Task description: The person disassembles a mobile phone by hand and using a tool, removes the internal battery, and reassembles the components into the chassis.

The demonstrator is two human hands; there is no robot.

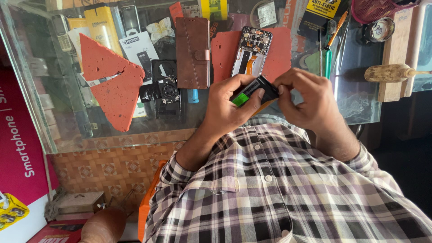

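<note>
Both my hands are raised over the glass counter [67,130] and hold a small black phone battery [254,90] with a green label. My left hand [225,108] cradles it from below, thumb along its near edge. My right hand [306,99] pinches its right end with the fingertips. Just beyond the hands, an opened phone [252,49] with its back off lies on a red mat [279,54], its insides showing.
A brown wallet case [192,51] lies left of the phone, next to black phone parts [166,90] and a broken red mat [112,85]. Screwdrivers [327,63] and a wooden-handled tool [391,72] lie at the right. My checked shirt [279,189] fills the foreground.
</note>
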